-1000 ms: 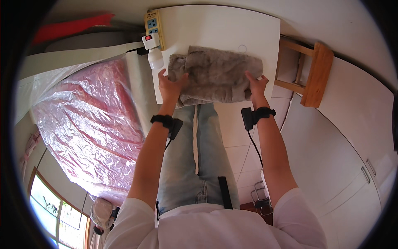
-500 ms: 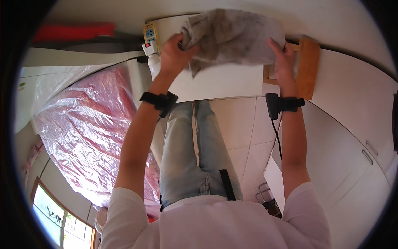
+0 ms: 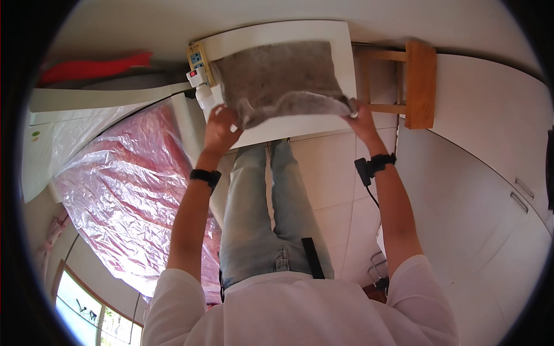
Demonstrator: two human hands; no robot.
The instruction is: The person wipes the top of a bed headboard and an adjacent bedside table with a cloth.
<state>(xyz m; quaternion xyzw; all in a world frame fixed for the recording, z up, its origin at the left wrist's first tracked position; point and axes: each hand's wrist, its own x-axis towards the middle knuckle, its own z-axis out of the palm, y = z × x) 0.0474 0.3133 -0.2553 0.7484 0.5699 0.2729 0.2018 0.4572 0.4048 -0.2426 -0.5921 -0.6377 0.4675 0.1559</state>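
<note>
A grey-brown cloth (image 3: 277,72) lies spread over the white tabletop (image 3: 323,32) in front of me. Its near edge is raised and rippled between my hands. My left hand (image 3: 222,128) is closed on the near left corner, its fingers curled into the fabric. At the near right corner, my right hand (image 3: 360,118) pinches the cloth between thumb and fingers. Each wrist wears a black strap with a small device.
A yellowish power strip (image 3: 196,55) with a white plug (image 3: 199,78) stands at the tabletop's left edge. To the right is a wooden stool (image 3: 421,86), beside white cabinets (image 3: 485,132). Plastic-covered pink bedding (image 3: 127,184) lies at the left. A red item (image 3: 95,66) rests farther back.
The cloth has come down from the air and now lies flat on the tabletop. Both hands have moved lower and nearer to me, still gripping its near corners.
</note>
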